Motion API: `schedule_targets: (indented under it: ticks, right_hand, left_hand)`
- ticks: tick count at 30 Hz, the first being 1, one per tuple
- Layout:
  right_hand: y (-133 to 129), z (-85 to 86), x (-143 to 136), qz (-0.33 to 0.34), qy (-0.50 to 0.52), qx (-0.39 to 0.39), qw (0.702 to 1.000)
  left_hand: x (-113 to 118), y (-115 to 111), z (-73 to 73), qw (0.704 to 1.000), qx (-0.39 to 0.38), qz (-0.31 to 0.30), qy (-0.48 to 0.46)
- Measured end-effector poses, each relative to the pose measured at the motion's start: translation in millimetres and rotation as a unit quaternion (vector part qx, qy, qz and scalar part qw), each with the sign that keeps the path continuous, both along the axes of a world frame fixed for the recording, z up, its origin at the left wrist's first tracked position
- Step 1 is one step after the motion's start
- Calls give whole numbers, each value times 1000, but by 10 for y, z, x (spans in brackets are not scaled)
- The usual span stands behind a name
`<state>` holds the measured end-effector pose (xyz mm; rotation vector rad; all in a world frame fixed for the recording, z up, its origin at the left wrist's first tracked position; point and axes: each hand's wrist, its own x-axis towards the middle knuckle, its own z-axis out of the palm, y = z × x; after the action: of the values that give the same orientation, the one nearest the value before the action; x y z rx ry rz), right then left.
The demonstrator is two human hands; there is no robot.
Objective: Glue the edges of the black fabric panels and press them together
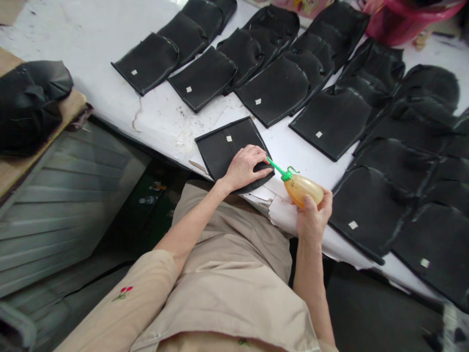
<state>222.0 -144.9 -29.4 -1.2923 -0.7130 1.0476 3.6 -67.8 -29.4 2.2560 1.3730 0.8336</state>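
A black leather-like panel point(216, 146) with a small pale sticker lies at the table's near edge. My left hand point(246, 167) rests over its right part, thumb and fingers closed about the edge there; some fingertips are hidden. In my right hand point(315, 215) is a squeeze bottle point(303, 189) of amber liquid, held tilted on its side. Its long green nozzle point(276, 167) points left, with the tip at the panel's edge beside my left fingertips. A thin green strap curls up from the bottle's neck.
Overlapping rows of black panels point(273, 88) cover much of the white table point(91, 44). A pink basin point(399, 22) stands at the back right. On the left, a black bundle point(32, 102) sits on a wooden-topped surface point(78, 105). A thin brown stick point(198, 166) lies near the front edge.
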Motion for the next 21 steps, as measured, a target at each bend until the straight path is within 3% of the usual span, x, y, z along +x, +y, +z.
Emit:
schedule_targets:
  ticks: [21]
  right_hand:
    - [-1,6,-3,4,-9,-3,1000]
  left_hand:
    - [6,0,19,1000,-18,3,7]
